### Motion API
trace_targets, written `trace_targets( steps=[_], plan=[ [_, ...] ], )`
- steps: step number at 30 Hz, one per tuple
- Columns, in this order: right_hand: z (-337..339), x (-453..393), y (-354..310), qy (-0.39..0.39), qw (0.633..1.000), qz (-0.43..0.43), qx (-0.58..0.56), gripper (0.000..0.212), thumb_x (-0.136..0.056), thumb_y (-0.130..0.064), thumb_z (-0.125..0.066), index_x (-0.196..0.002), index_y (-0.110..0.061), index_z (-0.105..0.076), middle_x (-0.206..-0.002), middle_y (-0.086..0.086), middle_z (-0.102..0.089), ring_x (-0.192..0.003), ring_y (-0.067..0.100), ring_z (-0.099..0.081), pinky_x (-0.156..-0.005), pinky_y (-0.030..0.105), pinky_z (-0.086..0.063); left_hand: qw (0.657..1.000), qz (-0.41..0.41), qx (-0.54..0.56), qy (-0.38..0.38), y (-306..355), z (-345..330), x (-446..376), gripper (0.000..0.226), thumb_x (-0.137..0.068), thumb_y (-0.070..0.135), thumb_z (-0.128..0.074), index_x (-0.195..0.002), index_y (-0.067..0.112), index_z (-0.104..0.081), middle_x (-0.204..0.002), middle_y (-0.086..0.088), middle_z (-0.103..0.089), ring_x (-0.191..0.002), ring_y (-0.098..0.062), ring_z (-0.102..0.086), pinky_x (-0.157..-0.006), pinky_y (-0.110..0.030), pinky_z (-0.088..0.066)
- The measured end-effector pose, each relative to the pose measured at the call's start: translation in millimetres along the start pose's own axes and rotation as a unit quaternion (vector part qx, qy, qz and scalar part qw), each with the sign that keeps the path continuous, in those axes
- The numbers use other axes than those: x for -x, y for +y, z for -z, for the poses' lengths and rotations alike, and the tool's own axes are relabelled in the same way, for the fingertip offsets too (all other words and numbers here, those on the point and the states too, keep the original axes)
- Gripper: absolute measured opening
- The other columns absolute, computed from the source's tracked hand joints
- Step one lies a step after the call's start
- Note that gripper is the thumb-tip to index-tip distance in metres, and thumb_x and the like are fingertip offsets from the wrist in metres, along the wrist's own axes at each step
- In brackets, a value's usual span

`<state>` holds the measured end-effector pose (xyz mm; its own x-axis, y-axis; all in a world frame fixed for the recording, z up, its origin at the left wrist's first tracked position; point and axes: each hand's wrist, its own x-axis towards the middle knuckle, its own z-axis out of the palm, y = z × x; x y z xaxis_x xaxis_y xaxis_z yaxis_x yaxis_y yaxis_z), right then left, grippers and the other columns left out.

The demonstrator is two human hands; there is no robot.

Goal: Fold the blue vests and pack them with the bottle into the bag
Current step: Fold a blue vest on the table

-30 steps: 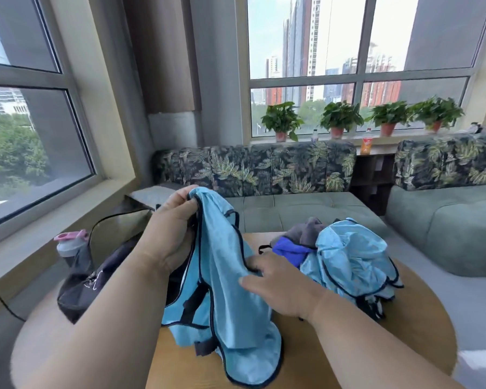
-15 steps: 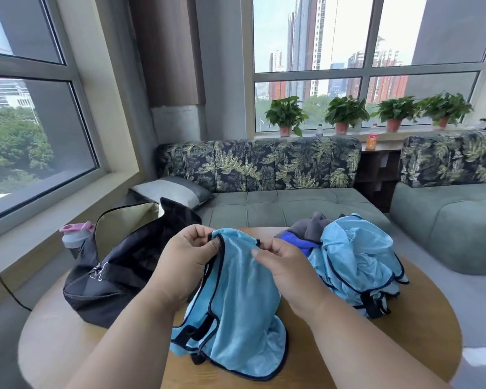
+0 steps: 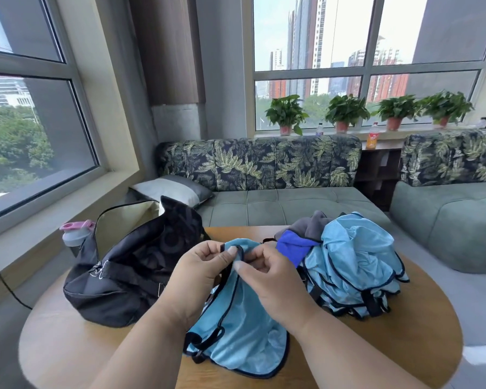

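Both hands meet at the top edge of one light-blue vest (image 3: 236, 329); the left hand (image 3: 199, 273) and the right hand (image 3: 270, 279) each have their fingers (image 3: 232, 252) curled and pinched on the dark-bound hem, thumbs nearly touching one another; the rest of the vest hangs down from the fingers and pools on the surface (image 3: 376, 346) just below the wrists.

The cloth looks thin, light and limp, a mesh-like sports fabric that will slump wherever it is not held; I would judge it slightly slick, so a fold will want pressing flat on the wood; the black binding and the strap loops are the firmest places to take hold, and pinching the two upper corners apart should let it hang square.

To the right of the fingers, close by, lies the heap of other blue vests (image 3: 354, 262), crumpled, with a darker blue and a grey cloth (image 3: 309, 226) tucked on its far side; to the left of the fingers sits the black bag (image 3: 129, 276), its mouth gaping; beyond it, at its far left end, stands the bottle (image 3: 75, 234) with a pink cap, partly hidden by the bag.

The surface is a round wooden top; behind it run green sofas (image 3: 278, 203) with leaf-print backs and a cushion (image 3: 171, 189); potted plants (image 3: 345, 110) line the window sill, towers beyond the glass.
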<state>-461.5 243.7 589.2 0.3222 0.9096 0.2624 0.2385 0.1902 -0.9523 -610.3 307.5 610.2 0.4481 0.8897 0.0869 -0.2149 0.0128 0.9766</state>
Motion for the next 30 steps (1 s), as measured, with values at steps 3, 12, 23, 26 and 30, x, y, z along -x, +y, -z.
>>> trace_targets(
  steps=[3, 12, 23, 26, 30],
  plan=[
    [2.7, -3.8, 2.1, -0.002, 0.999, -0.015, -0.032, 0.016, -0.09, -0.034, -0.08, -0.09, -0.02, -0.071, -0.083, 0.003, -0.074, -0.075, 0.008, -0.064, -0.075, 0.028, -0.053, 1.0, 0.012, 0.007, -0.027, -0.3, 1.7, 0.0, 0.035, -0.079, 0.037, -0.09, -0.094, 0.009, -0.073, -0.082, -0.009, -0.063, -0.071, -0.017, -0.05, -0.072, -0.031, -0.045],
    [36.2, -22.4, -11.7, 0.072, 0.996, -0.014, -0.056, 0.021, -0.088, -0.039, -0.068, -0.094, -0.019, -0.073, -0.083, 0.01, -0.07, -0.079, 0.015, -0.057, -0.077, 0.037, -0.046, 0.998, -0.032, -0.012, 0.061, 23.9, 20.5, -7.0, 0.011, -0.101, 0.023, -0.068, -0.093, 0.017, -0.072, -0.084, -0.01, -0.074, -0.068, -0.022, -0.065, -0.06, -0.031, -0.056],
    [129.6, -99.0, -114.0, 0.204, 0.974, 0.0, -0.102, 0.024, -0.104, -0.031, -0.056, -0.09, -0.017, -0.07, -0.08, 0.003, -0.068, -0.071, 0.018, -0.065, -0.062, 0.028, -0.052, 0.973, -0.167, -0.056, 0.148, 153.6, 56.0, -44.3, 0.016, -0.1, 0.043, -0.068, -0.091, 0.03, -0.072, -0.091, -0.009, -0.065, -0.084, -0.028, -0.056, -0.083, -0.048, -0.05],
    [147.8, -113.1, -135.2, 0.198, 0.963, -0.054, -0.172, 0.049, -0.084, -0.055, -0.07, -0.105, -0.01, -0.074, -0.094, 0.01, -0.069, -0.084, 0.028, -0.067, -0.077, 0.042, -0.051, 0.964, -0.2, -0.056, 0.167, 184.7, 54.8, -52.9, 0.017, -0.106, 0.037, -0.061, -0.1, 0.026, -0.072, -0.092, -0.001, -0.072, -0.085, -0.021, -0.066, -0.084, -0.039, -0.058],
    [160.0, -110.3, -147.1, 0.141, 0.947, -0.101, -0.27, 0.05, -0.089, -0.057, -0.072, -0.111, -0.013, -0.068, -0.102, 0.015, -0.066, -0.096, 0.035, -0.066, -0.092, 0.051, -0.055, 0.959, -0.204, -0.068, 0.185, 205.6, 53.1, -58.1, 0.02, -0.104, 0.042, -0.062, -0.1, 0.026, -0.073, -0.08, 0.006, -0.071, -0.067, -0.014, -0.066, -0.061, -0.028, -0.056]
  ],
)
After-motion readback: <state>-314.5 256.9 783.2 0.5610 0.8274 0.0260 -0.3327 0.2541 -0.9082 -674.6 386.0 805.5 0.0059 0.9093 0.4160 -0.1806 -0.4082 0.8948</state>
